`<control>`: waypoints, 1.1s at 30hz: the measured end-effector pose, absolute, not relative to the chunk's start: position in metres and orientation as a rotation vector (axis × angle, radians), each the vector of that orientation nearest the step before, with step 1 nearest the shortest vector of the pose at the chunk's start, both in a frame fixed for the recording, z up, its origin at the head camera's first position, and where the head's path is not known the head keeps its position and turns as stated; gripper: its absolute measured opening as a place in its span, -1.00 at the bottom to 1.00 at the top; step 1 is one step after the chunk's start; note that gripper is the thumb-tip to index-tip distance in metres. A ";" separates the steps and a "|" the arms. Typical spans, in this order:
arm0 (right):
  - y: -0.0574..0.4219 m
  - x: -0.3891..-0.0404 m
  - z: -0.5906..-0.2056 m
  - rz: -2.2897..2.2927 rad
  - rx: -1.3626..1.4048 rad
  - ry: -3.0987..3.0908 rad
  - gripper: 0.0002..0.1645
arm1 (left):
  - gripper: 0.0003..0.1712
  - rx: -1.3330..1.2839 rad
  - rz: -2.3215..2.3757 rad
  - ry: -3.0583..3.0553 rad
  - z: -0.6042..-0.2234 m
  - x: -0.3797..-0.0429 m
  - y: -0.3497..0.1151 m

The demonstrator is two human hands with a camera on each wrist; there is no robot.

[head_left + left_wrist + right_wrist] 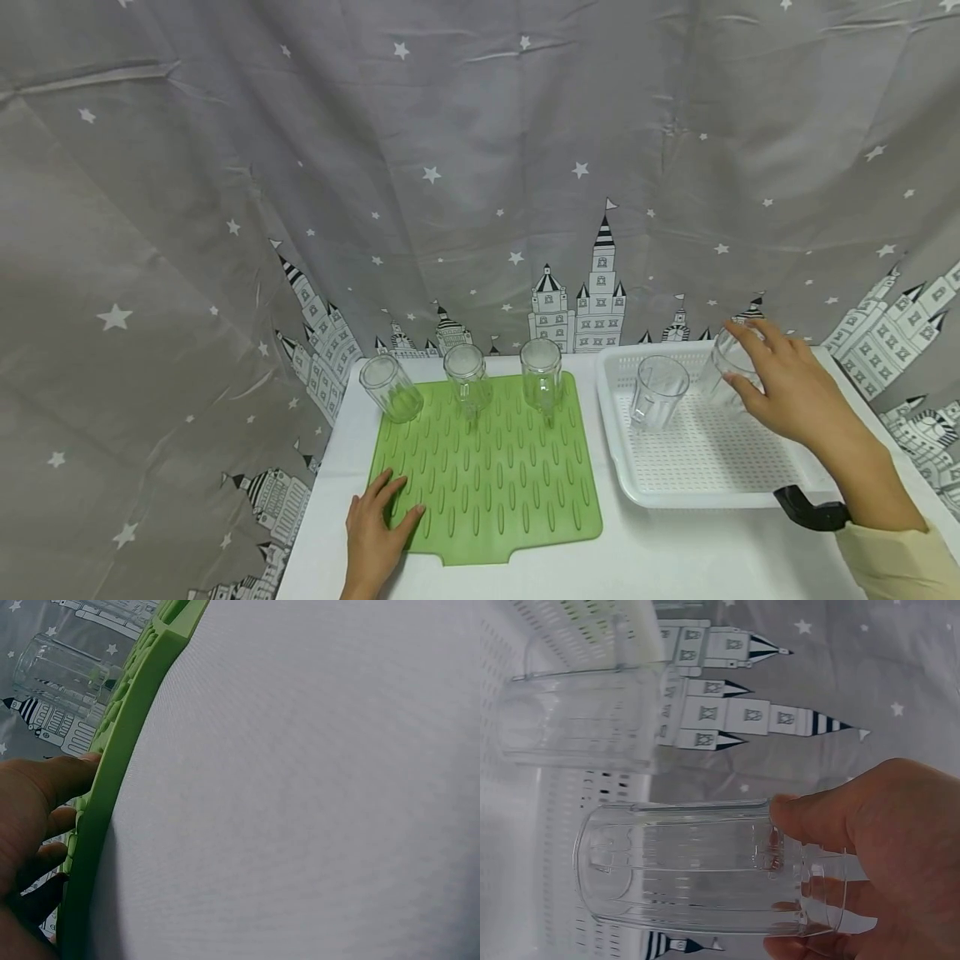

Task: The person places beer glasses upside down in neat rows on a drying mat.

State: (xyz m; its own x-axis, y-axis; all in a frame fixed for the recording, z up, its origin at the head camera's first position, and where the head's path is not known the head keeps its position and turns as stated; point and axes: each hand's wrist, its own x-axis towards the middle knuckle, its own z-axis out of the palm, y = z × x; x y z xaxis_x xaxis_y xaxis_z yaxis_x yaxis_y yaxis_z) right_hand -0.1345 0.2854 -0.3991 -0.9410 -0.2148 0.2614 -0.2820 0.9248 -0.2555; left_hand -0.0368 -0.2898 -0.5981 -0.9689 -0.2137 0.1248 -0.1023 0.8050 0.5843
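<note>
In the white basket point(637, 492), my right hand point(795, 387) grips a clear glass mug point(682, 862) near its rim, thumb on one side and fingers on the other. Whether that mug's base touches the basket floor, I cannot tell. Beside it a second glass mug point(660, 392) stands upright. My left hand point(377, 533) rests with spread, relaxed fingers on the near left edge of the green drying mat point(495, 492). Along the mat's far edge are three upside-down glasses: a left one point(392, 388), a middle mug point(467, 379) and a right mug point(542, 375).
Mat and basket lie side by side on a white table point(555, 575), with a narrow strip of tabletop between them. A grey curtain point(465, 125) printed with stars and castles hangs behind. A black strap point(810, 510) circles the right wrist.
</note>
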 end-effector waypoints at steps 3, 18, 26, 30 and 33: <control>0.284 -0.133 -0.395 0.402 0.373 -2.849 -0.11 | -0.33 0.245 -0.886 -2.810 -0.598 -0.037 -0.290; 0.286 -0.125 -0.391 0.376 0.364 -2.849 -0.07 | -0.33 0.235 -0.883 -2.804 -0.598 -0.038 -0.290; 0.292 -0.108 -0.395 0.334 0.389 -2.820 -0.07 | -0.32 0.245 -0.892 -2.830 -0.598 -0.038 -0.290; 0.291 -0.101 -0.395 0.329 0.413 -2.795 -0.10 | -0.31 0.249 -0.882 -2.834 -0.598 -0.038 -0.290; 0.288 -0.095 -0.393 0.329 0.437 -2.774 -0.11 | -0.31 0.251 -0.880 -2.836 -0.597 -0.038 -0.290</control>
